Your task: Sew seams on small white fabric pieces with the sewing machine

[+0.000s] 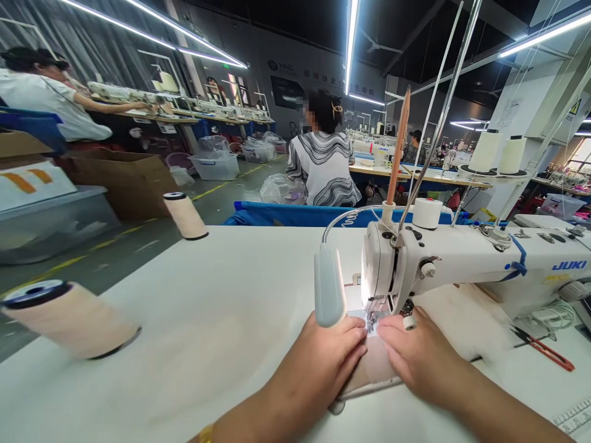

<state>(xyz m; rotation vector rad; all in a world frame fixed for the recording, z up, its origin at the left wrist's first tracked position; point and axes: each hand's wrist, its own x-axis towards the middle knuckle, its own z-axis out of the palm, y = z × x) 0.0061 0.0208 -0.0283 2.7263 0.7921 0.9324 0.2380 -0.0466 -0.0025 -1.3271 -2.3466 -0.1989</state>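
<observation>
A pale pinkish-beige fabric piece lies under the presser foot of a white JUKI sewing machine. My left hand grips the fabric left of the needle, fingers close together and bent, tips by the foot. On the other side, my right hand holds it with the fingertips bunched near the needle; the thumb is partly hidden. A small lamp head hangs over my left hand and lights the needle area. Pale, fluffy-looking material lies behind my right hand.
Two beige thread cones, one near and one farther, stand on the white table. Red-handled snips and a clear ruler lie at right. Ahead sits a person in a patterned top; another person works at left.
</observation>
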